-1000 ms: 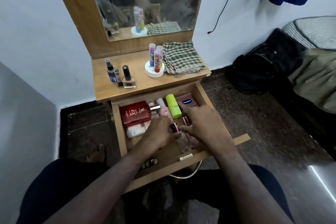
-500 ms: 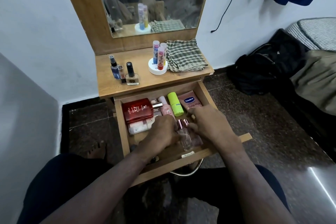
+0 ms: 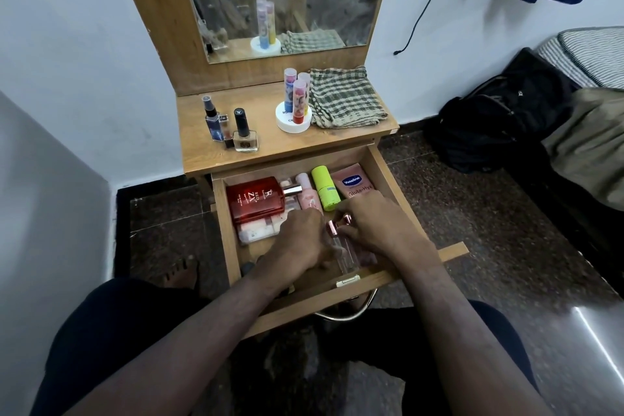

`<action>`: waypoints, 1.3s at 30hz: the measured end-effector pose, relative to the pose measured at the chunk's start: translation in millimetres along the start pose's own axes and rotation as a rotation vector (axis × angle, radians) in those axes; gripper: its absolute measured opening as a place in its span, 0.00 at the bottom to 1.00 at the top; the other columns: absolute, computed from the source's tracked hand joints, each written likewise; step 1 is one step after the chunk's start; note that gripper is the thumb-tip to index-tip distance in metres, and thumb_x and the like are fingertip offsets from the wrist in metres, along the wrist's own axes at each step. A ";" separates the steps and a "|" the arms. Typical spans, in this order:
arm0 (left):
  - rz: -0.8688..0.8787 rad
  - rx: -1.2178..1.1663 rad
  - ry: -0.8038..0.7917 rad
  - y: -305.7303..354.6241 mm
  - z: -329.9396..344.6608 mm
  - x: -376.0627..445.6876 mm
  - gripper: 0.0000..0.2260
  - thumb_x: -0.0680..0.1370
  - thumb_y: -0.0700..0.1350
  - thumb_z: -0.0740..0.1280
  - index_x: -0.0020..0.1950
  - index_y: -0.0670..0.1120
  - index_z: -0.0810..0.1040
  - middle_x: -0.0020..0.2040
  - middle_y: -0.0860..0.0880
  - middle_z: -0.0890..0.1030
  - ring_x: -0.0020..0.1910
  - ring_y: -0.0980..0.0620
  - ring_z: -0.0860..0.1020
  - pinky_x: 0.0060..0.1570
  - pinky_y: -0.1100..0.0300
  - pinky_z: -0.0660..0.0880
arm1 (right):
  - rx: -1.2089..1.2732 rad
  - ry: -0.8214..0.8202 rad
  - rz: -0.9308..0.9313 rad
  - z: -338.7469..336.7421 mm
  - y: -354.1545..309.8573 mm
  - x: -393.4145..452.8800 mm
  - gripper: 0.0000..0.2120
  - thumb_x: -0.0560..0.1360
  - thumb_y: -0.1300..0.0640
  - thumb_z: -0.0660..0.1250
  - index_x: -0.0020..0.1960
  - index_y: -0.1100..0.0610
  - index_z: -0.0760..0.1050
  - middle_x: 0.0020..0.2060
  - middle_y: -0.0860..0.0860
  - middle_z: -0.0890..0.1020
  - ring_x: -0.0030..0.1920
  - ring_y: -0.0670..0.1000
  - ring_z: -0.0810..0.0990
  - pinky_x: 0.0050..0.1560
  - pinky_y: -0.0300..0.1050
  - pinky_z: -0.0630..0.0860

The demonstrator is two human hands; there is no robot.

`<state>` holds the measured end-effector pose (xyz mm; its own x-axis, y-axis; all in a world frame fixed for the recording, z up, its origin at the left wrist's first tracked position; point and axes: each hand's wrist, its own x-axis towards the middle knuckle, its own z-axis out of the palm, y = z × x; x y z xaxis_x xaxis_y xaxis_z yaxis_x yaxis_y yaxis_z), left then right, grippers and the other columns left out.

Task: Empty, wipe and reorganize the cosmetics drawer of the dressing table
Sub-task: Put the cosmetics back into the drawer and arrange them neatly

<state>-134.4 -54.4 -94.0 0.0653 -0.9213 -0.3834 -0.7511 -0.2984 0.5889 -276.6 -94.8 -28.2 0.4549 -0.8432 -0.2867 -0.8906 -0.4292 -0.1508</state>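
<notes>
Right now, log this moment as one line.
drawer: open, still full | left hand: among items | right hand: on rose-capped bottles | cloth: unused

I read "RED ZX" on the red perfume bottle (image 3: 255,200) at nine o'clock in the drawer (image 3: 388,176), and "Vaseline" with "Gluta-Hya" on the pink sachet (image 3: 355,184) at one o'clock. The white stand's (image 3: 292,119) lettering was illegible.
</notes>
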 end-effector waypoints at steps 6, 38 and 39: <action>0.054 0.036 -0.113 3.6 -2.0 -6.0 0.11 0.76 0.51 0.79 0.46 0.43 0.88 0.39 0.47 0.88 0.40 0.51 0.87 0.48 0.50 0.86 | -0.142 -0.052 0.104 -22.1 22.9 -21.0 0.11 0.75 0.45 0.77 0.57 0.42 0.83 0.56 0.49 0.80 0.57 0.55 0.83 0.58 0.50 0.78; 0.362 0.185 0.971 -87.0 -165.5 -11.2 0.22 0.88 0.58 0.56 0.83 0.58 0.65 0.80 0.55 0.69 0.68 0.49 0.69 0.52 0.62 0.73 | 0.413 0.775 -0.392 -40.0 -113.0 68.2 0.22 0.82 0.57 0.71 0.76 0.54 0.75 0.60 0.51 0.85 0.56 0.47 0.82 0.56 0.34 0.70; 0.361 0.208 0.964 -87.0 -165.0 -8.8 0.23 0.88 0.58 0.55 0.83 0.57 0.65 0.79 0.55 0.71 0.67 0.48 0.70 0.51 0.58 0.75 | 0.421 0.779 -0.392 -41.5 -115.5 72.9 0.22 0.82 0.57 0.72 0.75 0.53 0.76 0.59 0.51 0.86 0.55 0.47 0.82 0.55 0.36 0.71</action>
<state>38.7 -61.6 -24.4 0.2416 -0.7829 0.5734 -0.9222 -0.0015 0.3866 -140.8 -120.2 7.6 0.4540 -0.7083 0.5405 -0.5334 -0.7020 -0.4720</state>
